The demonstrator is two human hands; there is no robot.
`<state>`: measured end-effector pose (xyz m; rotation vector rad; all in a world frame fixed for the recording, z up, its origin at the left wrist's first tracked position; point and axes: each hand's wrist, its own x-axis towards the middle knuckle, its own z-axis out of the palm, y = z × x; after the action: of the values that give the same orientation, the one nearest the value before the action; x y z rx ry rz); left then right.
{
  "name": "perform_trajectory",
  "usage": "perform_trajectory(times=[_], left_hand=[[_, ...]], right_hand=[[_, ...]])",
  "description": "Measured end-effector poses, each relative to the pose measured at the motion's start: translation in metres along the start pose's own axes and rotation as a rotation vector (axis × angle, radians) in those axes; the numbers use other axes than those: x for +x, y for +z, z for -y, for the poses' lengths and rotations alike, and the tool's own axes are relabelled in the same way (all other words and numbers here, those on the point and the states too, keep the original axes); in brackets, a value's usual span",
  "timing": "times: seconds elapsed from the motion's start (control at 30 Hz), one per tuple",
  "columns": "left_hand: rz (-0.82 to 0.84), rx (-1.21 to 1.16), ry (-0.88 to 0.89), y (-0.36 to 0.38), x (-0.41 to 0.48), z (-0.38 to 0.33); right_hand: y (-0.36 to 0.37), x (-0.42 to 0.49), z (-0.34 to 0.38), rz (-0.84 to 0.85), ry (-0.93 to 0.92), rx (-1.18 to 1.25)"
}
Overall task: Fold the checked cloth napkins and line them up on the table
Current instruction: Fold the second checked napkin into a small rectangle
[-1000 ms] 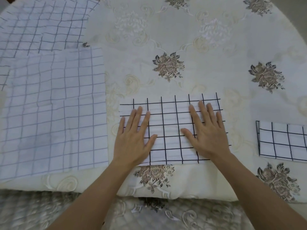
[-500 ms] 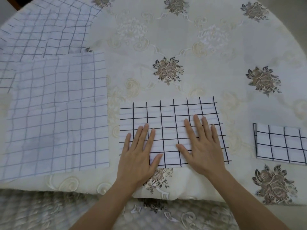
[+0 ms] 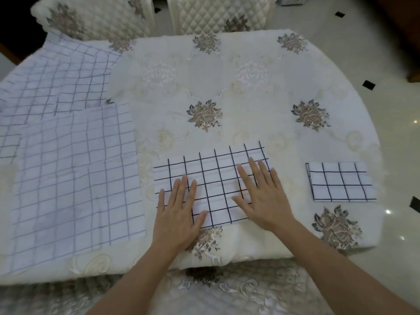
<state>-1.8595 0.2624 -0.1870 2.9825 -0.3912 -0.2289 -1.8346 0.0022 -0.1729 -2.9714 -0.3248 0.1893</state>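
White black-checked napkin [image 3: 216,176], folded to a long rectangle, lies flat under both hands near the table's front edge.

Left hand [image 3: 176,214]: fingers straight, palm flat on the near-left corner, gripping nothing.

Right hand [image 3: 264,196]: likewise spread flat, on the right half.

Right of the right hand, apart: small folded napkin [image 3: 341,181].

Left of the left hand, just beside: large unfolded napkin [image 3: 72,178], grey grid.

Second unfolded napkin [image 3: 56,83] beyond it, edges overlapping.

Floral tablecloth [image 3: 227,87] beneath everything.

Quilted chairs [image 3: 216,17] stand beyond the hands at the far edge.
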Motion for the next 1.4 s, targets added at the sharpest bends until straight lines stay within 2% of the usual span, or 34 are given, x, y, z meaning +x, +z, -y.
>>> perform_trajectory(times=[0.13,0.27,0.43,0.63,0.83,0.97,1.17,1.3,1.4], left_hand=[[-0.016,-0.026,0.114,-0.025,0.036,-0.015],[-0.054,0.021,0.478,-0.043,0.097,-0.053],[-0.010,0.065,0.944,-0.049,0.170,-0.098],[0.127,0.129,1.237,-0.038,0.214,-0.129],[0.155,0.154,1.340,-0.037,0.233,-0.137],[0.204,0.194,1.330,-0.039,0.236,-0.142],[0.259,0.147,1.313,-0.038,0.238,-0.146],[0.270,0.130,1.308,-0.039,0.239,-0.148],[0.274,0.109,1.292,-0.040,0.242,-0.152]], right_hand=[[-0.019,-0.012,-0.019,-0.161,0.146,0.036],[-0.024,-0.017,-0.037,-0.309,0.262,0.022],[-0.018,-0.019,-0.037,-0.330,0.329,0.051],[0.001,-0.018,-0.039,-0.287,0.440,0.079],[0.007,-0.008,-0.039,-0.297,0.521,0.081],[0.005,-0.002,-0.038,-0.282,0.590,0.187],[-0.001,0.007,-0.042,-0.161,0.668,0.331],[-0.008,0.011,-0.045,-0.099,0.663,0.356],[-0.009,0.011,-0.048,-0.114,0.640,0.401]])
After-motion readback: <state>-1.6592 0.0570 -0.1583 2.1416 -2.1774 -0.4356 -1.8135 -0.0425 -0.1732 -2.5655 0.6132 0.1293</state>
